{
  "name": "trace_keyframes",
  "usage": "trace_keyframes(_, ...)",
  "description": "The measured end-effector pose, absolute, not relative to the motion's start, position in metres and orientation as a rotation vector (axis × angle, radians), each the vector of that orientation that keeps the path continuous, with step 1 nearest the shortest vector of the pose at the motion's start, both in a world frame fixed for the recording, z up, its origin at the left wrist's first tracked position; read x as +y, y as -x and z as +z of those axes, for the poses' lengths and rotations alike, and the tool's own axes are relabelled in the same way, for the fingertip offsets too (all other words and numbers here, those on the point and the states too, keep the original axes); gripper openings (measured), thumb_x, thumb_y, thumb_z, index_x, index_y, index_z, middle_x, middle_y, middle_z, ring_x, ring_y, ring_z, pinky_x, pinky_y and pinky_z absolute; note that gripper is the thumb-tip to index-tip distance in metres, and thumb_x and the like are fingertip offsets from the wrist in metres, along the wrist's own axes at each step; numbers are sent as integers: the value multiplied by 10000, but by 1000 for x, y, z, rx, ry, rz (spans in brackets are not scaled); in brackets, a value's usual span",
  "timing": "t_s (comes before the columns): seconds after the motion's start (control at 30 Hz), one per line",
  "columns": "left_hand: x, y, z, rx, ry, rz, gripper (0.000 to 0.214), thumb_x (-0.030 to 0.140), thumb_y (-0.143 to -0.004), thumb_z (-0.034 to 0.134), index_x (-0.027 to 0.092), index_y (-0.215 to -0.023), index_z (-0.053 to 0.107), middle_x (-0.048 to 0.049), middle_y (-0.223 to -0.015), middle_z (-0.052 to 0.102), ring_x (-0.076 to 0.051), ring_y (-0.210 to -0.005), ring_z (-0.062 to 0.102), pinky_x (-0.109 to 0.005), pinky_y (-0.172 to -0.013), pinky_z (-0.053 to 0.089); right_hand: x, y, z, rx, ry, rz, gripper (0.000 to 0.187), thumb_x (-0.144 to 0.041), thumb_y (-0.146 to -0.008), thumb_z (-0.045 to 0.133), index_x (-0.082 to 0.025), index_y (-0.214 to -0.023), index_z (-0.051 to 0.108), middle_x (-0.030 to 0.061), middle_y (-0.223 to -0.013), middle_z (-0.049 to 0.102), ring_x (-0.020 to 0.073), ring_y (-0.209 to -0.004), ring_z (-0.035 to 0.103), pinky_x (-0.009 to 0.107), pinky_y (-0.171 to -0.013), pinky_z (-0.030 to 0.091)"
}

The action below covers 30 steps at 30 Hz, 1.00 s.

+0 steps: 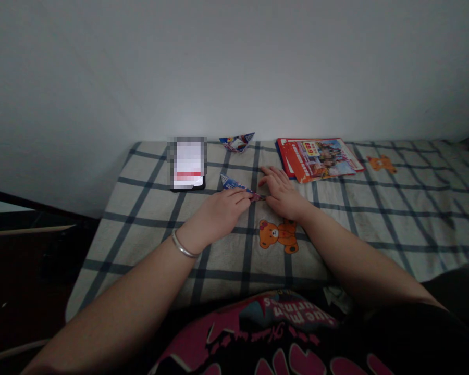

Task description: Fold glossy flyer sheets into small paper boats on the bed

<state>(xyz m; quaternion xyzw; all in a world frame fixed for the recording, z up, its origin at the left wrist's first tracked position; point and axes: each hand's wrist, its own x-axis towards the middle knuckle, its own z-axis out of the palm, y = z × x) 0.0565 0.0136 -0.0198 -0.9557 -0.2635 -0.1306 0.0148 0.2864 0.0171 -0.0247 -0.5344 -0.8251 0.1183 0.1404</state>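
Note:
My left hand (227, 209) is closed on a folded paper (234, 185), blue printed with a pointed end sticking out past the fingers at the upper left. Part of the paper is hidden under the hand. My right hand (283, 195) rests on the checked cloth at the paper's right end. Its fingers are stretched out and slightly apart, with the thumb close to the paper's tip; whether it touches is hard to see. Behind them, near the wall, stands a paper boat (237, 142) in blue and mixed print.
A phone (188, 164) with a lit, blurred screen lies to the left. On the right are stacked colourful flyers (324, 159) with red edges. The checked cloth (140, 224) has printed bears and meets a pale wall (234, 67) at the back.

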Motion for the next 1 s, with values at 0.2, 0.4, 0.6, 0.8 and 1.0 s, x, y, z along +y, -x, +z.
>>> trace_keyframes(0.2, 15, -56, -22, -893, 3040, -500, 335, 47, -814, 522, 114, -1131, 608, -120, -1251, 621, -250, -1223, 552, -432, -1076, 464, 16, -288, -21, -2392, 1504, 353, 295, -134, -798, 482, -174, -1075, 574, 134, -1553, 381, 295, -1487, 228, 536, -1205, 200)
trace_keyframes(0.4, 16, -58, -24, -1142, 2953, -692, 351, 77, -853, 488, 98, -1194, 565, -148, -1260, 592, -254, -1222, 542, -446, -1081, 456, 15, -285, -22, -2390, 1457, 234, 249, -372, -880, 583, -194, -1053, 601, 141, -1499, 456, 327, -1453, 296, 566, -1179, 246)
trace_keyframes(0.6, 11, -63, -24, -1344, 2762, -651, 424, 220, -930, 496, 120, -1341, 521, -161, -1402, 533, -349, -1365, 402, -576, -1116, 353, 14, -277, -16, -2438, 1373, 130, 182, -351, -929, 538, -207, -1006, 619, 128, -1395, 565, 307, -1355, 441, 540, -1114, 356)
trace_keyframes(0.8, 13, -65, -29, -1385, 2755, -632, 513, 226, -922, 492, 67, -1407, 437, -199, -1388, 512, -356, -1379, 378, -570, -1137, 327, 18, -274, -21, -2326, 1363, 200, 132, -296, -851, 629, -197, -938, 624, 139, -1338, 599, 297, -1289, 505, 525, -1080, 396)
trace_keyframes(1.0, 19, -64, -29, -1245, 2837, -791, 471, 188, -896, 534, 117, -1355, 461, -156, -1248, 506, -336, -1340, 415, -560, -1120, 383, 22, -277, -29, -2269, 1281, 259, 115, -266, -828, 644, -190, -905, 605, 152, -1322, 598, 285, -1302, 490, 501, -1089, 390)
